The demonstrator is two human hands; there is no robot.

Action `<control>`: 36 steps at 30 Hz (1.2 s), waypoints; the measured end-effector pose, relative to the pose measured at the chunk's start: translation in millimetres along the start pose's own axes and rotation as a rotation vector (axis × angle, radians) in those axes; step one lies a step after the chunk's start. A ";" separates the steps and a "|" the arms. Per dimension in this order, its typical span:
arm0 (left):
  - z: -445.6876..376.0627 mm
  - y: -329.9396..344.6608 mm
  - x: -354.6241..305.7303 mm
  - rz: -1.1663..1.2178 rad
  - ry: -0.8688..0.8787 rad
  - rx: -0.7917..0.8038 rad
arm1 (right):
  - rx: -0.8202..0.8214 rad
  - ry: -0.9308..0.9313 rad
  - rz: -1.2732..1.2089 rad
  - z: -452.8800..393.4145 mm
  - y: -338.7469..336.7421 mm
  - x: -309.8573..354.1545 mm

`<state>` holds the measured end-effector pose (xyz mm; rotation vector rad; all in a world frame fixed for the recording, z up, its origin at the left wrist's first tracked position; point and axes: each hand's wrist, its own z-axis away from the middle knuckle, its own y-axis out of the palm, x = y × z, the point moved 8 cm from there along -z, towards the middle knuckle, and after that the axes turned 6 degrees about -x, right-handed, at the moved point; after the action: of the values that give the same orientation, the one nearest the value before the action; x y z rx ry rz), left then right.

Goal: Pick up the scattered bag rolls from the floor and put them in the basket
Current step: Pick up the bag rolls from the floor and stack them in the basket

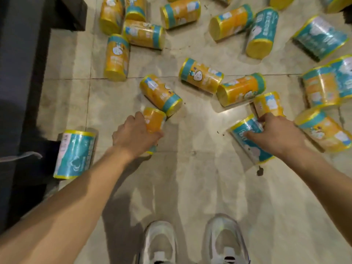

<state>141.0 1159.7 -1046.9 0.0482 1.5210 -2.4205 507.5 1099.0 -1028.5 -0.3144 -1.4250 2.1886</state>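
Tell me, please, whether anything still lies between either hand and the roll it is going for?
Nothing does. The left hand already grips an orange roll, and the right hand has its fingers round a teal roll. The basket is out of view, so that path cannot be judged.

Beige tiled floor point(190, 178) under me, glossy, dark grout lines crossing it. My two white sneakers point(192, 242) at 6 o'clock, toes pointing to 12. Dark furniture edge point(22, 73) runs along 9 o'clock. Small dark scrap point(260, 171) on the tile at 4 o'clock.
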 end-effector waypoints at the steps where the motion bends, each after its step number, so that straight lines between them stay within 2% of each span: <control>1: -0.9 5.5 0.9 0.031 -0.010 -0.023 | -0.004 -0.004 0.013 -1.6 4.2 -0.8; 5: -8.2 26.5 7.0 0.119 -0.056 -0.036 | 0.003 0.002 0.055 -5.6 20.5 0.4; 11: -14.7 34.9 5.3 0.133 -0.021 -0.104 | 0.000 0.041 0.066 -9.6 35.5 0.1; 17: -10.8 35.2 -4.8 0.058 0.119 -0.042 | 0.006 0.044 0.023 -8.1 35.5 1.3; 24: -1.8 25.6 -19.1 -0.013 0.231 -0.051 | -0.029 -0.004 -0.012 -0.4 33.2 14.6; 30: 33.1 -47.5 -42.0 -0.046 0.288 -0.065 | -0.079 -0.069 -0.095 31.9 -32.4 45.6; 34: 92.9 -144.7 -66.9 -0.036 0.342 -0.088 | -0.086 -0.072 -0.257 88.7 -121.0 64.0; 36: 129.6 -206.9 -78.3 0.109 0.295 -0.102 | -0.070 0.000 -0.443 125.5 -180.8 67.6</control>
<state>179.2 1145.7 -793.8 0.4741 1.7122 -2.3249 445.3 1094.5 -806.9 -0.0160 -1.4155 1.7832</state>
